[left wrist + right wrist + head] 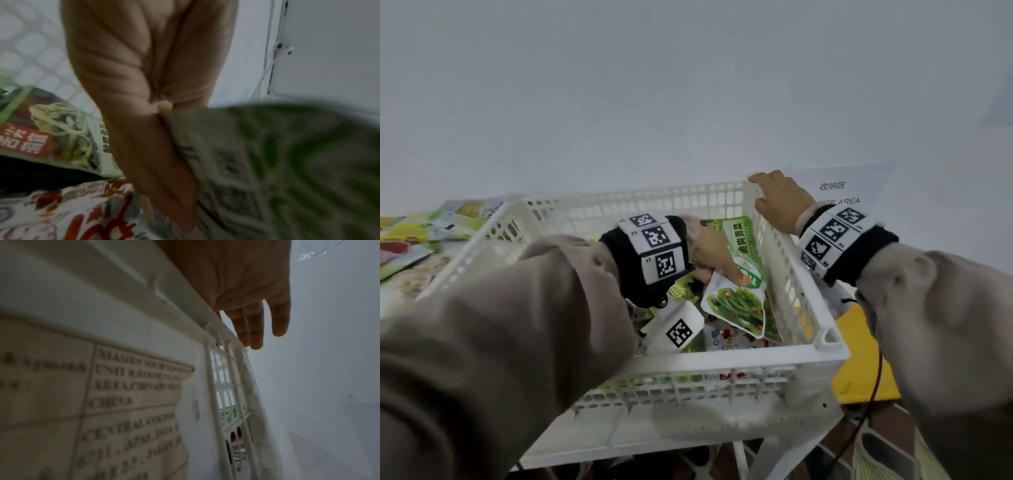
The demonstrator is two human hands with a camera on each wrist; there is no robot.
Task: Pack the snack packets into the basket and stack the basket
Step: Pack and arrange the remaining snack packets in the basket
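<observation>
A white slatted basket (722,359) stands before me with several snack packets inside. My left hand (714,255) reaches into it and pinches a green vegetable packet (743,291) between thumb and fingers; the left wrist view shows that packet (287,162) blurred against my thumb (144,146). Beneath lie a red-and-white packet (726,337) and a green noodle packet (57,136). My right hand (779,198) rests on the basket's far right rim, fingers (257,327) straight along the rim (185,293).
More snack packets (417,236) lie spread on the table to the left of the basket. A paper sign (835,192) lies behind the right hand. A yellow sheet (859,359) and a dark cable (873,387) sit at the right. A torn label (113,402) covers the basket's outer wall.
</observation>
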